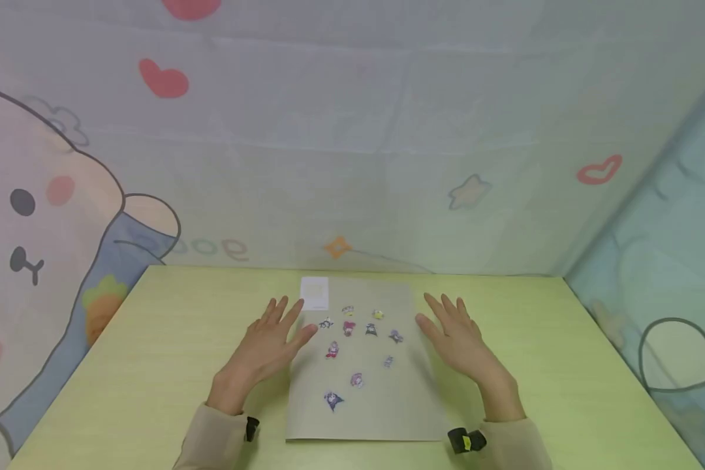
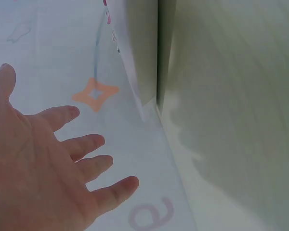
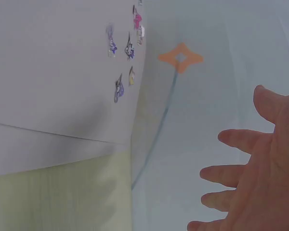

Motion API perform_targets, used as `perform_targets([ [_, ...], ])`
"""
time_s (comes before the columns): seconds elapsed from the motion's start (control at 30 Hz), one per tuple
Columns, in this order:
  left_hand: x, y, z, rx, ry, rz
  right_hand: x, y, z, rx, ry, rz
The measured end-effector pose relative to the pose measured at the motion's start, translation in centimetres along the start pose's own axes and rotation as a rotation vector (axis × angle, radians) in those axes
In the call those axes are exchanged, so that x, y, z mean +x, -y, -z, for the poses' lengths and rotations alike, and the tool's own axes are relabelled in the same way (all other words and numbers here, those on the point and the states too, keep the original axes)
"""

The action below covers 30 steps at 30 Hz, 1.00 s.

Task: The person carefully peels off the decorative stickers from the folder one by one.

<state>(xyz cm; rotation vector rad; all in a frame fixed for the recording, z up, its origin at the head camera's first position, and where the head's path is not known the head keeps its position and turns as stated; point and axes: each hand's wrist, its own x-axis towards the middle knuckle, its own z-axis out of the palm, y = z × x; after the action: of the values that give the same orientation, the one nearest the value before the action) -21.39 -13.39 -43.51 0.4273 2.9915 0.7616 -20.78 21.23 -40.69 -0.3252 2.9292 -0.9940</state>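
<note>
We spread our left hand (image 1: 267, 343) and right hand (image 1: 461, 336) wide by opposite side edges of the stickered sheet (image 1: 376, 418), yellow-green tabletop (image 1: 570, 391) stretching outward beyond each.

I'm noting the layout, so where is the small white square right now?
In the head view, the small white square is at the far left corner of the grey sheet, near the fingertips of the left hand.

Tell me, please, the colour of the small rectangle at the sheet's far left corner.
The small rectangle is mostly white; the head view shows it best.
</note>
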Motion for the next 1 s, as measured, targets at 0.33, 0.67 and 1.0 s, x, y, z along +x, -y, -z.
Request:
perform_targets([
  [0.33, 1.2, 0.7, -0.9, -0.188, -0.007, 0.019, 1.4, 0.3, 0.6, 0.087, 0.03, 0.043],
  [0.67, 2.6, 1.1, -1.9, -0.335, -0.055, 0.047, 3.3, 1.0, 0.3, 0.067, 0.093, 0.089],
  [1.0, 3.7, 1.1, -2.1, -0.422, -0.122, 0.186, 5.9, 2.6, -0.4, 0.027, 0.106, 0.202],
])
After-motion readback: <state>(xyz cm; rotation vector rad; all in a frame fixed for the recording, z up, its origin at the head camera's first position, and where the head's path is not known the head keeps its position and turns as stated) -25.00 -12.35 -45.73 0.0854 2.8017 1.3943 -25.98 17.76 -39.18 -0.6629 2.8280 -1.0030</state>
